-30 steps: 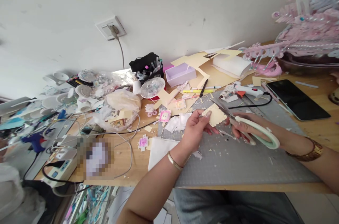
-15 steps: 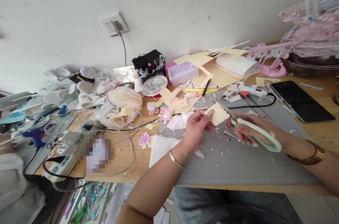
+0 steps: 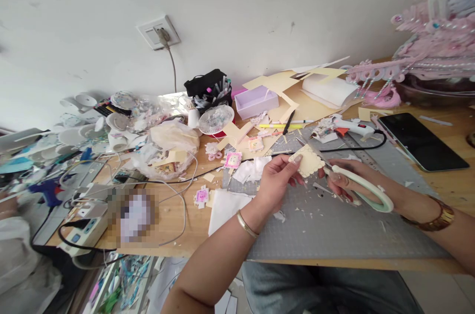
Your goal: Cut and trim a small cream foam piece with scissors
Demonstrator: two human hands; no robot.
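Between the thumb and fingers of my left hand (image 3: 279, 174) is a small cream card (image 3: 307, 161) with a scalloped edge. My right hand (image 3: 349, 178) grips a pair of scissors (image 3: 365, 186) with pale green-white handles. Their blades point toward the upper left, against the card's right edge. Both hands are above a grey cutting mat (image 3: 319, 230) strewn with tiny paper scraps. To the left of my left hand lie folded white paper (image 3: 230, 210) and a pink-bordered card (image 3: 233, 159) with a drawn face.
A white glue gun (image 3: 354, 127) and a black tablet (image 3: 423, 142) lie on the right. Behind are a lilac box (image 3: 257, 102) and cream card sheets (image 3: 276, 79). A power strip (image 3: 85, 230) with cables stands left, near another person's sleeve (image 3: 18, 235).
The cream card has turned slightly in my left fingers, and the scissor blades show more above its top edge. My hands stay almost where they were.
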